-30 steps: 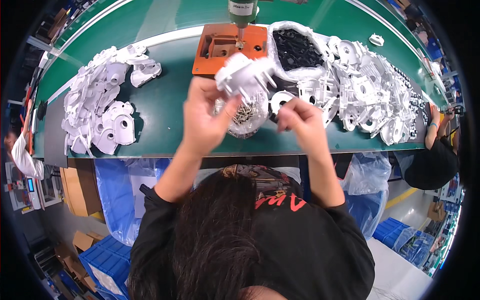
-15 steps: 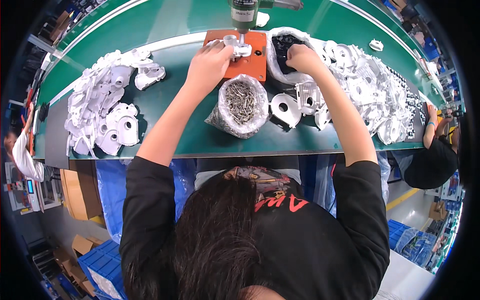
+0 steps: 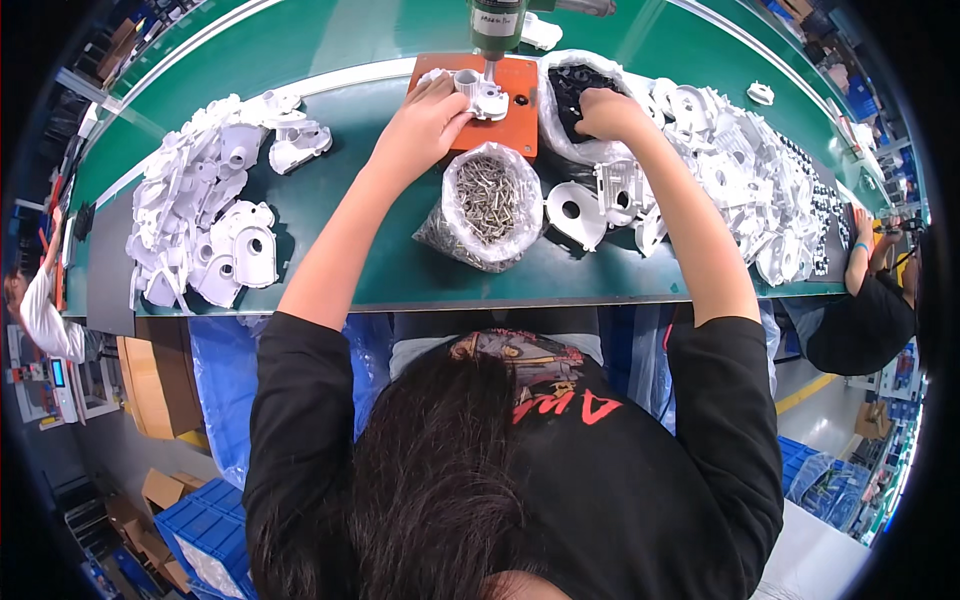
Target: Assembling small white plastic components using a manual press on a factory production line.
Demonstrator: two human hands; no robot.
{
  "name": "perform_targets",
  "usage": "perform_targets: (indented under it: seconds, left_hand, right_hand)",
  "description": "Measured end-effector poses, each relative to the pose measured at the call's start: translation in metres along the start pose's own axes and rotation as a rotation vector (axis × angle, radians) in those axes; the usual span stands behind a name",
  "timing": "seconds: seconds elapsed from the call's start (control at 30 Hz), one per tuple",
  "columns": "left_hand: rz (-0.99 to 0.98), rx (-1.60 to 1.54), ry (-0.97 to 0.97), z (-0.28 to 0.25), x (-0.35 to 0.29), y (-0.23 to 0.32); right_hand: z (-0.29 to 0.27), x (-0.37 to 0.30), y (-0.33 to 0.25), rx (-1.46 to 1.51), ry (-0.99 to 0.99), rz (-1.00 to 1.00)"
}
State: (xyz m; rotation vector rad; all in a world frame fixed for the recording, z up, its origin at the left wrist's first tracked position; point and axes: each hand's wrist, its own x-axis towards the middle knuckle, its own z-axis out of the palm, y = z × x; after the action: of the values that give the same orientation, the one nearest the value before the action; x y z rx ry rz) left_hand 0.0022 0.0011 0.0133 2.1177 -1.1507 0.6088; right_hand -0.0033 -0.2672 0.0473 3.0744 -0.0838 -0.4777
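My left hand (image 3: 425,122) is closed on a white plastic housing (image 3: 487,103) that rests on an orange fixture plate (image 3: 517,135). Directly over that housing stands a green power screwdriver (image 3: 495,28), its bit reaching down to the part. My right hand (image 3: 608,114) dips into a clear bag of small black parts (image 3: 572,84); its fingertips are bent and pressed together among them, and whatever they pinch is hidden. Between my forearms sits an open clear bag of metal screws (image 3: 490,200).
White plastic parts are heaped at left (image 3: 200,200) and at right (image 3: 725,180). Two loose white pieces, one a round cover (image 3: 573,212), lie beside the screw bag. Small black-and-white pieces (image 3: 828,222) cover the far right. Other people (image 3: 858,320) work at both ends.
The view has shifted slightly. My left hand stays on the white housing under the screwdriver, and my right hand stays in the black-parts bag with little movement.
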Motion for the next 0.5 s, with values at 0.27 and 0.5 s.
perform_targets:
  seconds: [0.27, 0.5]
  left_hand:
    - [-0.027, -0.05, 0.014, -0.001, -0.001, -0.004]
    - [-0.046, -0.002, 0.02, 0.0, -0.002, -0.005]
  right_hand:
    - [0.014, 0.014, 0.032, 0.231, 0.104, -0.098]
    - [-0.006, -0.006, -0.011, 0.8, 0.582, -0.334]
